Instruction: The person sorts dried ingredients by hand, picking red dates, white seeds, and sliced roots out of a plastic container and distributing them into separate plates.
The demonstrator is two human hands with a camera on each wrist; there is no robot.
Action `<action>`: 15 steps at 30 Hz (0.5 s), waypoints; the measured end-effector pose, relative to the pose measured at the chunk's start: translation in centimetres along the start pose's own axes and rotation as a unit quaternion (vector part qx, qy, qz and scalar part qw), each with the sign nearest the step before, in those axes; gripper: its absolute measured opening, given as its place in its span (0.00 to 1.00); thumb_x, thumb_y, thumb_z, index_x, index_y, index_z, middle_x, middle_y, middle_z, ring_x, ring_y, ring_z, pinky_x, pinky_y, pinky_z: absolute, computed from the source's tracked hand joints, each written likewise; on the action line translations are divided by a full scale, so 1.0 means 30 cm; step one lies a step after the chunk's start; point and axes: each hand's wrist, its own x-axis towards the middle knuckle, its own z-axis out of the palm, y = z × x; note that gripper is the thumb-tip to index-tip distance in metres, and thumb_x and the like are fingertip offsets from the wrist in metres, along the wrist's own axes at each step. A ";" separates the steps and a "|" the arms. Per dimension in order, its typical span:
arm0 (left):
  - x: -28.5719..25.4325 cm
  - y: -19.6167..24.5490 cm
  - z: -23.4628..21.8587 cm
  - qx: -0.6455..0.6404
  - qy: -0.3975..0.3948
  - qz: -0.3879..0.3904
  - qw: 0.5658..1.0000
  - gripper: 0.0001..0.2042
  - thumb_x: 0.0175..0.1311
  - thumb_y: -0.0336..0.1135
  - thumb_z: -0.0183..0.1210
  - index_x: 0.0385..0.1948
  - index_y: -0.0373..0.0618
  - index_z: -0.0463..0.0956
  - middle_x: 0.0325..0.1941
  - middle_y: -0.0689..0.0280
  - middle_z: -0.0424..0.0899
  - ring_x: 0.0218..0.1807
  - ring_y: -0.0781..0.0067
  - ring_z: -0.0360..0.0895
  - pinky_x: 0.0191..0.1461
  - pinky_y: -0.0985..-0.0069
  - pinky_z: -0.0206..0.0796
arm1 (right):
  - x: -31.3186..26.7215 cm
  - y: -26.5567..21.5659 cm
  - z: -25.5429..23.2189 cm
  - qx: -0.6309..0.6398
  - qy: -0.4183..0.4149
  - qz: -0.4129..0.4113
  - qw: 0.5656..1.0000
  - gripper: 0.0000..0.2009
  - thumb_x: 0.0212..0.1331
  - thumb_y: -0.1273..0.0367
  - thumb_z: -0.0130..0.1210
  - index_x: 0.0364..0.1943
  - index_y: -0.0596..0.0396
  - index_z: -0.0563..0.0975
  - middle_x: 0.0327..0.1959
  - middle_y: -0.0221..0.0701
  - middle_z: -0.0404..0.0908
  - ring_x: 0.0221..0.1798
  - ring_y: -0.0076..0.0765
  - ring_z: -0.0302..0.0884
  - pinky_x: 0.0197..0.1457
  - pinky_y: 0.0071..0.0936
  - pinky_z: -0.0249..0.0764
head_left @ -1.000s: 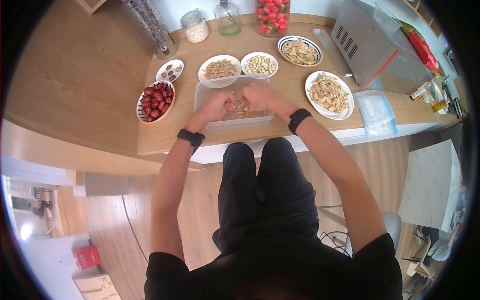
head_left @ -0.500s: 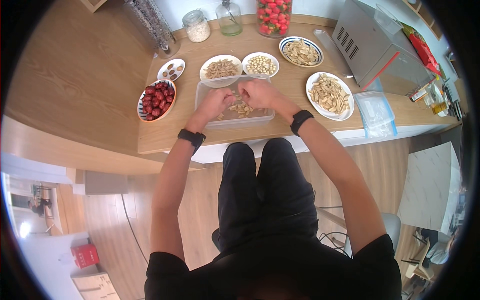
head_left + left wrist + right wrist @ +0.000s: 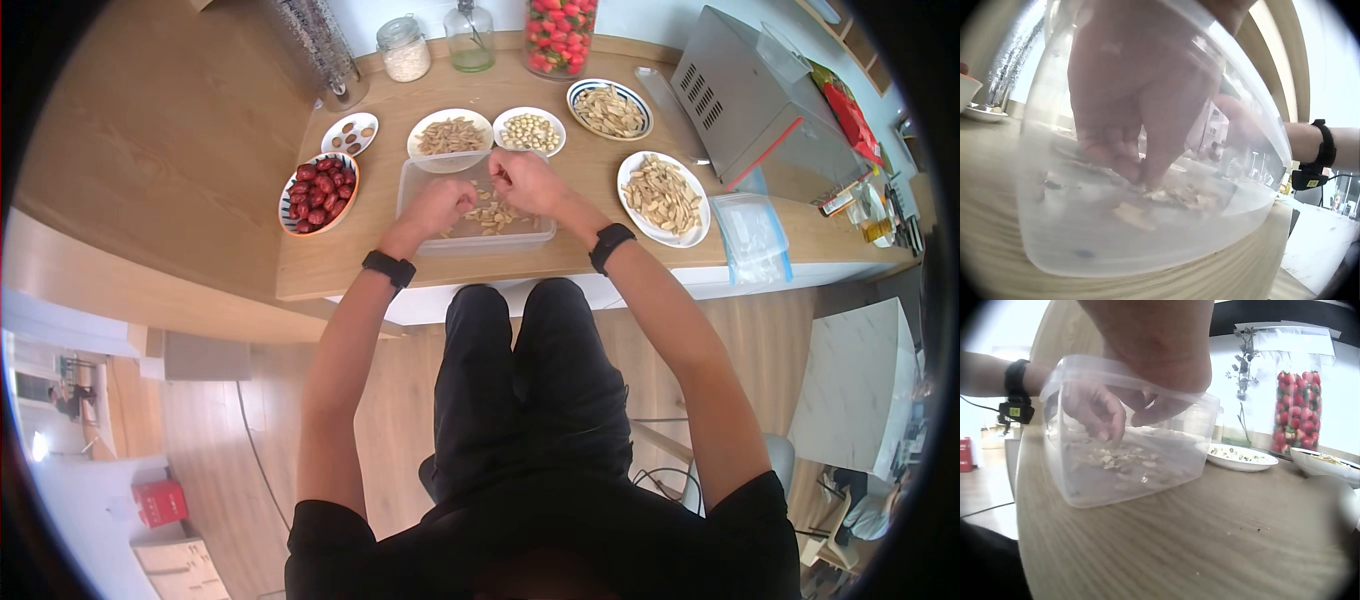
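Both hands are inside a clear plastic box on the counter, over a scatter of pale dried slices. My left hand points down on the left side, its thumb and fingertips closed together at a pale slice pile in the left wrist view. My right hand hangs over the box's right part with its fingers curled. In the right wrist view its back and wrist cover the grip, so I cannot tell what those fingers hold. Black bands circle both wrists.
Behind the box stand a plate of thin beige strips and a plate of round cream seeds. Red dates fill a bowl at left. Two dishes of dried slices stand at right, beside a zip bag and a grey appliance.
More slices show on the box floor, spread wider below my hands. My right hand has lifted slightly away from the left. The head view has shifted a little.
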 end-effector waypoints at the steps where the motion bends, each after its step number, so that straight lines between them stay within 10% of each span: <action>1: 0.000 0.002 -0.001 -0.001 0.002 -0.001 1.000 0.05 0.56 0.25 0.61 0.33 0.40 0.79 0.29 0.57 0.83 0.32 0.62 0.81 0.37 0.68 0.71 | 0.001 -0.002 0.000 0.002 0.005 -0.001 1.000 0.06 0.46 0.76 0.55 0.30 0.58 0.73 0.26 0.44 0.80 0.33 0.53 0.79 0.37 0.44 0.73; 6: 0.003 -0.010 0.006 -0.002 -0.013 -0.018 1.000 0.04 0.54 0.27 0.61 0.30 0.42 0.80 0.31 0.56 0.84 0.36 0.56 0.83 0.41 0.64 0.72 | 0.032 0.000 -0.016 -0.048 -0.037 -0.017 0.998 0.08 0.45 0.74 0.58 0.32 0.57 0.76 0.27 0.43 0.81 0.34 0.52 0.80 0.37 0.43 0.74; 8: 0.000 -0.004 0.000 0.002 -0.014 -0.017 1.000 0.03 0.53 0.27 0.61 0.30 0.42 0.80 0.30 0.56 0.84 0.36 0.56 0.82 0.40 0.63 0.72 | 0.038 -0.026 -0.043 -0.301 -0.130 -0.021 0.944 0.09 0.48 0.71 0.60 0.35 0.54 0.80 0.28 0.40 0.82 0.36 0.49 0.82 0.36 0.41 0.75; 15: 0.011 -0.030 0.015 -0.014 -0.022 -0.036 0.999 0.03 0.53 0.26 0.62 0.28 0.40 0.79 0.29 0.56 0.84 0.34 0.55 0.82 0.39 0.63 0.72 | -0.002 -0.053 0.003 -0.461 -0.220 -0.039 0.859 0.06 0.57 0.67 0.56 0.34 0.48 0.84 0.33 0.34 0.85 0.39 0.42 0.84 0.37 0.40 0.76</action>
